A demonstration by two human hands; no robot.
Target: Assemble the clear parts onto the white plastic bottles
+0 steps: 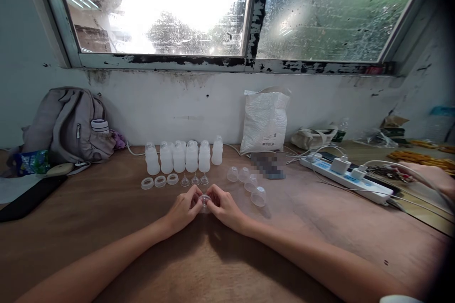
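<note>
My left hand (185, 208) and my right hand (223, 207) meet over the table, fingers and thumbs closed on a clear bottle nipple (204, 202) between them. A pale ring seems to sit around it, partly hidden by my fingertips. Just beyond, clear nipples (195, 180) stand in a short row beside white collar rings (159, 181). Behind these, several frosted baby bottles (179, 158) stand upright, most with clear domed caps on top. To the right of my right hand lie several clear dome caps (259, 196).
A white power strip (348, 180) with plugs and cables runs along the right. Another person's hand (432, 177) is at the far right. A white plastic mailer (265, 120) leans on the wall. At left are a grey backpack (71, 125) and a black flat object (31, 196).
</note>
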